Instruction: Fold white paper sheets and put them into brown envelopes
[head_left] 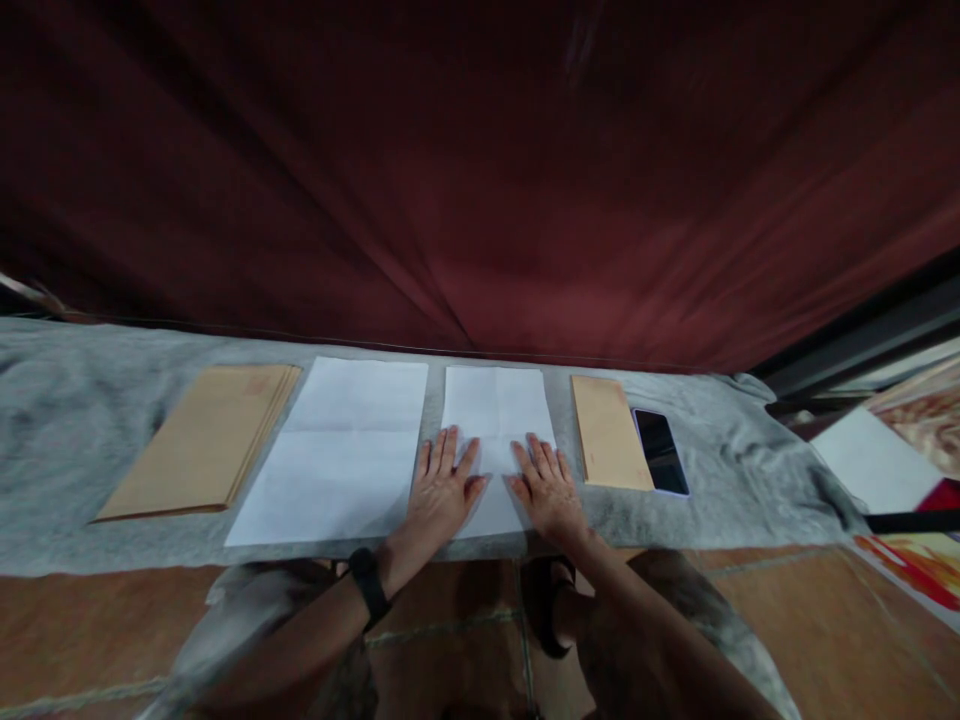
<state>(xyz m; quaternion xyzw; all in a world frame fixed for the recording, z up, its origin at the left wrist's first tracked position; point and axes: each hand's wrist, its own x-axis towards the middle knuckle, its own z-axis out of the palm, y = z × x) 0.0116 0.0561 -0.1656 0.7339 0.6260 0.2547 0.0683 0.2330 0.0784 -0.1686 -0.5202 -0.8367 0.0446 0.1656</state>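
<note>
A narrow white sheet of paper (497,400) with faint crease lines lies in front of me. My left hand (442,487) rests flat on its left edge, fingers spread. On its right edge lies my right hand (549,490), palm down with the fingers apart. Left of it is a wider white sheet (337,455) with a crease across it. Farther left sits a stack of brown envelopes (202,435). Just right of my right hand is a smaller brown envelope (611,430), touching or overlapping the edge of a dark-screened phone (660,450).
Everything lies on a grey cloth (735,450) over a long, narrow surface. A dark red drape (480,200) hangs right behind it. At the right are a dark frame (862,320) and printed pictures (915,570). Below is a tiled floor (450,640).
</note>
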